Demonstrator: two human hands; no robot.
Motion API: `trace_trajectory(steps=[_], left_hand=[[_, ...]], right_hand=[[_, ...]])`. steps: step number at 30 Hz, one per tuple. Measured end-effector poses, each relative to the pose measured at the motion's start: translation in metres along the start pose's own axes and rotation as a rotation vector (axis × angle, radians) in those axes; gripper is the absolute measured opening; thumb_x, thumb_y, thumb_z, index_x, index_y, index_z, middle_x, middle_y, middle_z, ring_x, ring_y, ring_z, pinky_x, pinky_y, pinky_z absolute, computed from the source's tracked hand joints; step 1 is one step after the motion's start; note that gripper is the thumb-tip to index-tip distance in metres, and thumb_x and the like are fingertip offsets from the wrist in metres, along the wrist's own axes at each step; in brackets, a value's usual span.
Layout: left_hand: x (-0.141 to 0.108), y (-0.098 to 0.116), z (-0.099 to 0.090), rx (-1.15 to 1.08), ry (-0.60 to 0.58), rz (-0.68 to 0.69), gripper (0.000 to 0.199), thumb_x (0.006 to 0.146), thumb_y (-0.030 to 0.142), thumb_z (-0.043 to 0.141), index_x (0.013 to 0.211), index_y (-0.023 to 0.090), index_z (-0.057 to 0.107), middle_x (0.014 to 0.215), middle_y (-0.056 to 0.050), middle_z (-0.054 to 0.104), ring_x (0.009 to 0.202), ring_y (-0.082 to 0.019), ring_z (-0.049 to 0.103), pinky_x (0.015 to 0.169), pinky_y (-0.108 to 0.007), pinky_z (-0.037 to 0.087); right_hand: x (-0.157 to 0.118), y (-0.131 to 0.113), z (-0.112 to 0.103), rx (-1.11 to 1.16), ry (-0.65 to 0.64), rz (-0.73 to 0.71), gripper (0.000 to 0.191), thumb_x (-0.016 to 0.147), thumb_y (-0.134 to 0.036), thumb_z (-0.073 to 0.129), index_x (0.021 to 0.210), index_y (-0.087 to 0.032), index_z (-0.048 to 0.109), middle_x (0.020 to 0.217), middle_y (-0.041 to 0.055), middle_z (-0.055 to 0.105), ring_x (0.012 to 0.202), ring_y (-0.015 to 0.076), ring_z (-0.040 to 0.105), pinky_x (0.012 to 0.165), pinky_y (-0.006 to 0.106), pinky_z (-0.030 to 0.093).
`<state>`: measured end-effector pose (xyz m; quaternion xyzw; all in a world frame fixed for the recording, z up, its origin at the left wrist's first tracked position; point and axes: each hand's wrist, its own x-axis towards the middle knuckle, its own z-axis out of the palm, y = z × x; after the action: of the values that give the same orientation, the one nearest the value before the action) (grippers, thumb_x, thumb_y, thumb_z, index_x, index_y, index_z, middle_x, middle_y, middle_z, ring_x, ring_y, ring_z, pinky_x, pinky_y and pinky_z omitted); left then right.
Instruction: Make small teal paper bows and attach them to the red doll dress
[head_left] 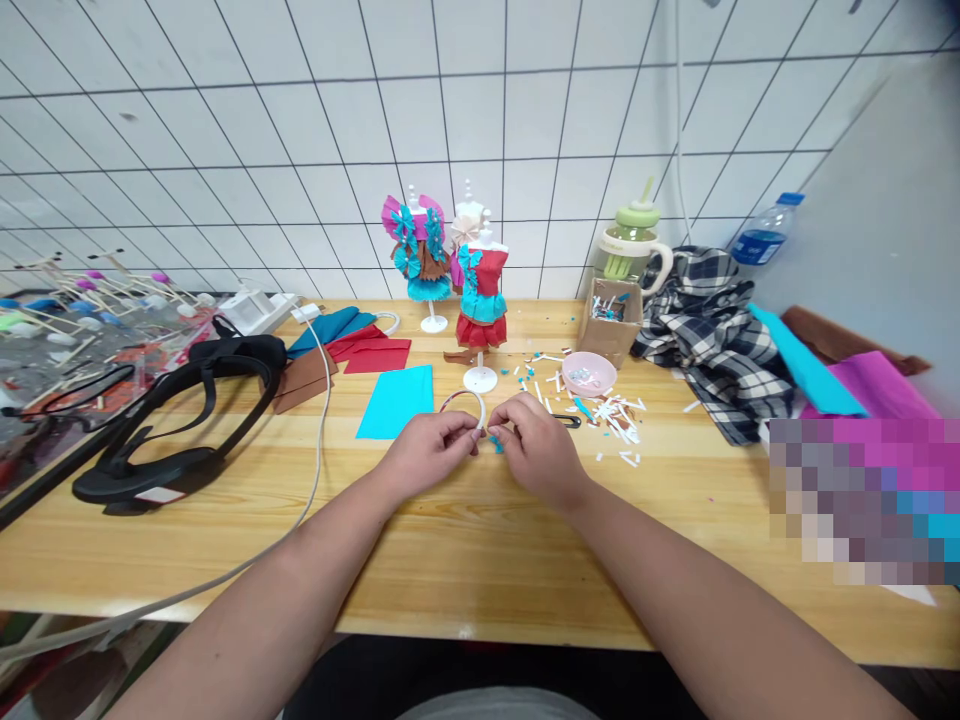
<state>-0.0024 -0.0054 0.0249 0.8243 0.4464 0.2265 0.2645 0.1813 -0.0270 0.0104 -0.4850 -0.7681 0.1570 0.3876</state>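
Note:
My left hand [431, 450] is closed at the table's middle, its fingertips beside a white tape ring [480, 408]; what they pinch is too small to name. Facing it, my right hand [536, 445] is closed too, fingertips pressed together near a small blue scrap [497, 444]. Any item inside this pinch is hidden. Behind the ring stands a white mini mannequin [486, 285] in a red and blue paper dress. A bright blue paper sheet [396, 402] lies left of the ring.
Dressed mannequins [424, 250] stand at the back. On the right are a pink bowl [589, 375], paper scraps [619, 418], a cardboard box [609, 335], a green bottle [628, 245] and checked cloth [709, 330]. A black headset [180, 430] and white cable [321, 440] lie left.

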Motion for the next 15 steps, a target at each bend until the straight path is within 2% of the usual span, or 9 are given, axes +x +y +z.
trace_trajectory(steps=[4, 11, 13, 15], left_hand=[[0.001, 0.001, 0.0, 0.068, 0.045, 0.026, 0.026, 0.084, 0.027, 0.046, 0.067, 0.018, 0.064, 0.059, 0.003, 0.062, 0.055, -0.01, 0.053, 0.053, -0.02, 0.035], [0.002, 0.001, 0.004, -0.116, 0.078, -0.046, 0.022, 0.083, 0.027, 0.047, 0.071, 0.018, 0.064, 0.054, 0.004, 0.058, 0.053, -0.01, 0.051, 0.053, -0.02, 0.038], [0.004, -0.006, -0.001, -0.178, 0.168, -0.129, 0.022, 0.083, 0.028, 0.047, 0.072, 0.017, 0.063, 0.052, 0.004, 0.056, 0.052, -0.01, 0.05, 0.053, -0.02, 0.038], [0.007, -0.02, -0.012, -0.236, 0.346, -0.229, 0.026, 0.085, 0.031, 0.045, 0.074, 0.017, 0.063, 0.054, 0.003, 0.057, 0.052, -0.011, 0.051, 0.053, -0.021, 0.039]], right_hand=[[-0.001, -0.003, 0.003, -0.046, -0.027, -0.003, 0.012, 0.093, -0.023, 0.042, 0.091, -0.021, 0.054, 0.091, 0.0041, 0.057, 0.081, 0.0184, 0.055, 0.07, 0.029, 0.041], [-0.002, -0.006, 0.006, -0.026, -0.012, -0.025, 0.012, 0.093, -0.022, 0.038, 0.09, -0.022, 0.05, 0.092, 0.0047, 0.055, 0.083, 0.019, 0.053, 0.07, 0.03, 0.04], [-0.002, -0.006, 0.004, -0.01, 0.018, -0.021, 0.011, 0.092, -0.02, 0.039, 0.088, -0.021, 0.049, 0.09, 0.0042, 0.054, 0.081, 0.0188, 0.052, 0.07, 0.03, 0.04], [-0.001, -0.005, -0.001, 0.023, 0.073, -0.009, 0.011, 0.091, -0.018, 0.04, 0.086, -0.021, 0.049, 0.086, 0.0035, 0.053, 0.079, 0.0184, 0.051, 0.07, 0.03, 0.039]])
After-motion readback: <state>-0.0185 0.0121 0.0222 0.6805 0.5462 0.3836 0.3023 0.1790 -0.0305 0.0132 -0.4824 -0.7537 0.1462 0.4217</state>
